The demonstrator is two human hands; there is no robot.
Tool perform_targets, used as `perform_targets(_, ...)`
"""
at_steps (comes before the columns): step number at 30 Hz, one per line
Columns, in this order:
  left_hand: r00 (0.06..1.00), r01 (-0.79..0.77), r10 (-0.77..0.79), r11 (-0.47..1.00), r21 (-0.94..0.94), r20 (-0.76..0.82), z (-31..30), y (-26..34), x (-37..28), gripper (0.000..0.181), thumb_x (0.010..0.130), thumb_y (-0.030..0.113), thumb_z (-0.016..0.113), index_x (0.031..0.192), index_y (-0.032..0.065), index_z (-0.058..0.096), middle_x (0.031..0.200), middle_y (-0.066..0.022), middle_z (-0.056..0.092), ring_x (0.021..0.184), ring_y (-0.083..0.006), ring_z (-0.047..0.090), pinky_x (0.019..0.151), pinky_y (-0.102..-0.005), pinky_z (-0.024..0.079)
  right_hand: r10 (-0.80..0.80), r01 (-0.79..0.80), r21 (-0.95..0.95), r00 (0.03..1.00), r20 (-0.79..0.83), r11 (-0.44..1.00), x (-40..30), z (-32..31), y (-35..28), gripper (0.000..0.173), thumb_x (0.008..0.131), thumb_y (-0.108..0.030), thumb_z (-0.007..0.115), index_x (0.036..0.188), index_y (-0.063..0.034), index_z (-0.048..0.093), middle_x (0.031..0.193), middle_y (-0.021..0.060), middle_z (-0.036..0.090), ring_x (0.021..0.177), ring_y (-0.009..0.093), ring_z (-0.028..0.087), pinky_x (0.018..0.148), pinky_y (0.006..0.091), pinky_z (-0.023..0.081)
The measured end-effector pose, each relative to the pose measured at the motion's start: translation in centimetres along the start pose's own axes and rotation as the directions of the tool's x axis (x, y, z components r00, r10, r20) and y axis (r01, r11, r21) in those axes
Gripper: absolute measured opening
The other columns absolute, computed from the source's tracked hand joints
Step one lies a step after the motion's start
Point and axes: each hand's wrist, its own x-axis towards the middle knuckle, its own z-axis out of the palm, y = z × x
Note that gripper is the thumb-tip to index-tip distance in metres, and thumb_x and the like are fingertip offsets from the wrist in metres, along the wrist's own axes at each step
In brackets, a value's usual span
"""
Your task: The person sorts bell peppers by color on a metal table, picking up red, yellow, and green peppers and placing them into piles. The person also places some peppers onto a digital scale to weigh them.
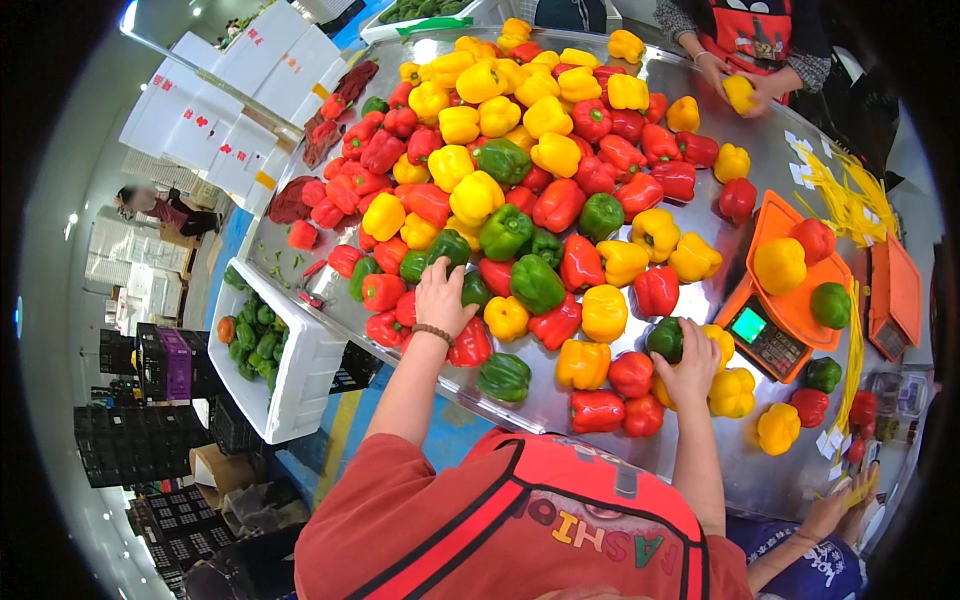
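Red, yellow and green bell peppers lie heaped on a metal table [480, 416]. My left hand [442, 296], with a beaded bracelet at the wrist, rests on green peppers at the near side of the heap; one dark green pepper [448, 249] is at its fingertips. Whether it grips that pepper is hidden. My right hand [688, 360] is on a dark green pepper [665, 340], its fingers over the pepper's right side, with yellow peppers beside and under the hand. An orange scale [765, 337] on the right bears a yellow [780, 266], a red [814, 240] and a green pepper [831, 305].
A white foam box [300, 382] of green peppers stands left of the table. Yellow ties [847, 187] and a second orange scale [892, 300] lie right. Across the table, a person's hands [739, 90] hold a yellow pepper; another person's hands [840, 510] are at lower right.
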Motion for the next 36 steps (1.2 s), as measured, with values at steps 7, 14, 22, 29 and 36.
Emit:
perform_targets(7,0.994,0.080,-0.095,0.968,0.238,0.052,1.0,1.2,1.0,0.070,0.058,0.038,0.085,0.119,0.0113,0.063,0.162,-0.0104,0.008,0.148,-0.0351,0.011,0.113,-0.0573,0.024,-0.022,0.022,0.010,1.000,-0.017,1.000,0.0,0.0,0.1,0.073,0.066,-0.026,0.082,0.131,-0.0110,0.052,0.131,0.0114,0.056,0.123,0.029,0.050,0.109,0.0500,0.029)
perform_targets(14,0.998,-0.053,0.049,0.993,0.102,0.036,0.2,-0.5,0.8,0.058,0.055,0.035,0.085,0.104,0.0100,0.069,0.160,-0.0121,0.017,0.147,-0.0378,0.014,0.114,-0.0582,0.021,-0.002,0.002,0.005,1.000,0.006,1.000,0.2,-0.2,0.0,0.073,0.066,-0.027,0.082,0.131,-0.0109,0.052,0.131,0.0119,0.056,0.123,0.029,0.050,0.109,0.0494,0.029)
perform_targets(22,0.996,0.022,-0.084,0.095,-0.995,0.014,-1.7,-1.0,-1.4,0.068,0.074,0.020,0.082,0.132,0.0064,0.050,0.133,-0.0122,0.054,0.124,-0.0257,0.053,0.106,-0.0410,0.042,0.008,-0.008,-0.011,1.000,0.015,1.000,0.0,-0.1,-0.1,0.073,0.067,-0.027,0.082,0.131,-0.0101,0.052,0.131,0.0130,0.055,0.123,0.031,0.050,0.108,0.0492,0.031)
perform_targets(29,0.886,0.464,0.403,-0.755,-0.463,0.232,-1.6,10.7,-2.9,0.061,0.094,0.050,0.056,0.142,0.0141,0.044,0.142,-0.0061,0.050,0.130,-0.0244,0.049,0.109,-0.0434,0.040,-0.180,0.219,0.463,0.975,-0.128,0.859,0.5,-3.0,-7.1,0.079,0.067,-0.025,0.084,0.134,-0.0050,0.048,0.137,0.0171,0.051,0.123,0.036,0.050,0.106,0.0450,0.037)
perform_targets(36,0.752,0.633,0.597,-0.537,-0.558,0.278,-0.3,17.8,-4.7,0.063,0.097,0.040,0.056,0.149,0.0139,0.030,0.142,-0.0083,0.047,0.126,-0.0238,0.051,0.105,-0.0420,0.043,-0.152,0.323,0.653,0.940,-0.305,0.685,0.2,-3.3,-7.8,0.086,0.066,-0.020,0.088,0.137,-0.0057,0.042,0.136,0.0207,0.051,0.125,0.038,0.051,0.105,0.0432,0.041)
